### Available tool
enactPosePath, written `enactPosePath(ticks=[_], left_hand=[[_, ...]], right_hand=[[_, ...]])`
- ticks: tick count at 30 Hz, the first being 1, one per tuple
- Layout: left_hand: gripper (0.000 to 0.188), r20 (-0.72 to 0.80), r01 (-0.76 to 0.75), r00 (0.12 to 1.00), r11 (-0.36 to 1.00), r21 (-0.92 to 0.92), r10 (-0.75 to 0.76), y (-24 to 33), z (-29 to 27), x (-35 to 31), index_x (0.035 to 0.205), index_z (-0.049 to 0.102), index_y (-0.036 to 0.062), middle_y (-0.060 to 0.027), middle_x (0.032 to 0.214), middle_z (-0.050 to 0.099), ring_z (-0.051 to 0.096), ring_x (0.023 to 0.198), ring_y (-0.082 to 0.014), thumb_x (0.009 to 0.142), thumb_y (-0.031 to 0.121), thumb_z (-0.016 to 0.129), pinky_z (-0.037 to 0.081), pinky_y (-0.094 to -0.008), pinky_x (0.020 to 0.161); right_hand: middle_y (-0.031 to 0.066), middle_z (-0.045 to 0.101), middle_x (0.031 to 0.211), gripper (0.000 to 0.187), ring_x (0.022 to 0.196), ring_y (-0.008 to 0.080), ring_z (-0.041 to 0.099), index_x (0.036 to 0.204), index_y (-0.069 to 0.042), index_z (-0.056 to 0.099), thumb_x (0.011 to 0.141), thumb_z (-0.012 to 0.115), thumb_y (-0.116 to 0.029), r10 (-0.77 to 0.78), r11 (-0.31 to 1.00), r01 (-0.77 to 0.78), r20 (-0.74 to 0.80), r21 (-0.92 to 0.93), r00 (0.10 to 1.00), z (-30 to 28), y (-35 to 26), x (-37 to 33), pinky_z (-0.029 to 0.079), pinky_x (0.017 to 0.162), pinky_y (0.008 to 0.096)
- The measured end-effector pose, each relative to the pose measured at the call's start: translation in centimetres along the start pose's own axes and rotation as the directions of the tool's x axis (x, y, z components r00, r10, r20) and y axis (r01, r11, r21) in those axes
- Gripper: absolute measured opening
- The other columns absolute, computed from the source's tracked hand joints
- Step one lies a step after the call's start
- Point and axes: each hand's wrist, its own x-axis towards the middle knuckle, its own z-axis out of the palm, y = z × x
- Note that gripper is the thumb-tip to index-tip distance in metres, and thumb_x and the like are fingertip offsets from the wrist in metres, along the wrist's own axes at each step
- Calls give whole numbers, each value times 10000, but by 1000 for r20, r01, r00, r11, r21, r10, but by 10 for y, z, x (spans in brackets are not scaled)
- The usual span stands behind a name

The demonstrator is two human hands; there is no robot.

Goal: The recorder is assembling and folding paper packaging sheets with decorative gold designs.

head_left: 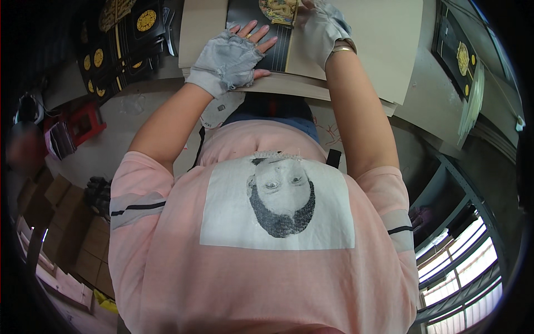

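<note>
A black printed sheet (280, 51) with fine pale lines and a gold edge strip lies on beige boards (378, 53) in front of me. My left hand (236, 58), in a grey fingerless glove, rests flat on its left part with fingers spread. At the sheet's top is a colourful gold ornamental piece (280, 12), cut off by the picture's edge. Beside that piece, on the right, is my right hand (327, 33) in a pale glove with a bracelet at the wrist. Its fingers are mostly turned away or cut off, so I cannot see whether they grip anything.
More black panels with gold medallions (146, 20) lie at the far left. On the right stands a stack of similar black sheets (460, 58). A red plastic stool (86, 123) and cardboard boxes (83, 222) are at the left; a grey metal frame (464, 186) is at the right.
</note>
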Motion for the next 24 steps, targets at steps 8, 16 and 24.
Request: enactPosePath(ticks=[8,16,24], left_hand=[[777,-24,22,999,999,-27,-23,2,-3,0,1535,483,200,-99,1652,372,332,1531,-297,913,649,605,274,-458,1245],[731,-25,-3,1000,999,-37,2,2,-4,3,1531,495,242,-90,1650,378,320,1536,-309,921,628,610,270,-467,1248],[686,43,-10,999,1000,-22,11,3,-10,7,1523,512,250,-61,1646,395,320,1537,-302,947,617,583,267,-471,1249]], right_hand=[[193,741,1048,396,965,347,716,1184,-113,688,1037,511,-436,-329,841,394,229,-371,916,-10,-10,-6,546,817,461],[141,746,942,398,808,280,721,1191,-97,682,1029,553,-437,-271,769,328,185,-548,945,1,2,4,555,724,422],[214,744,1049,426,966,318,749,1225,-120,668,1011,583,-479,-392,645,346,93,-681,915,23,50,39,588,823,461]])
